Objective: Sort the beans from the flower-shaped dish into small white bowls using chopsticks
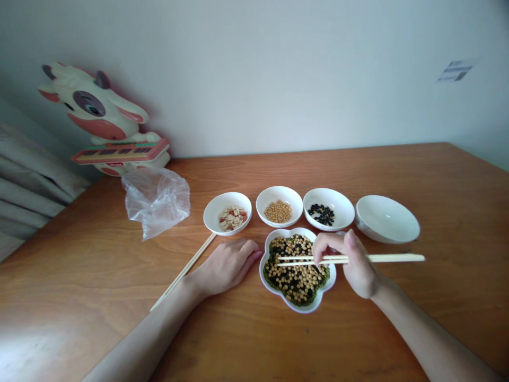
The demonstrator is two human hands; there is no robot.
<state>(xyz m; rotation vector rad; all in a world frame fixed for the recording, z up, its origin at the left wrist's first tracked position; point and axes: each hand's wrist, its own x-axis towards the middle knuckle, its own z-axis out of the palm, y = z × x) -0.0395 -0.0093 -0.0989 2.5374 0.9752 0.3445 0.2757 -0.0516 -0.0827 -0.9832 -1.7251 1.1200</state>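
Observation:
My right hand (356,260) grips a pair of pale wooden chopsticks (393,258), held nearly level. Their tips lie over a white flower-shaped dish (271,288), slightly apart, and I cannot make out anything between them. Tan, black and small green beans (296,276) fill this dish. My left hand (228,265) rests palm down on the table to the dish's left, fingers together and curled, fingertips close to its rim. Behind the dish, a white bowl (279,190) holds tan beans (278,211), and another bowl (342,204) holds black beans (321,214).
At the row's left, a white bowl (217,204) contains pale and reddish flat seeds (233,218). An empty white bowl (387,217) ends the row. More chopsticks (185,270) lie beside my left forearm. A crumpled plastic bag (159,199) and cow-shaped toy keyboard (115,124) stand back left.

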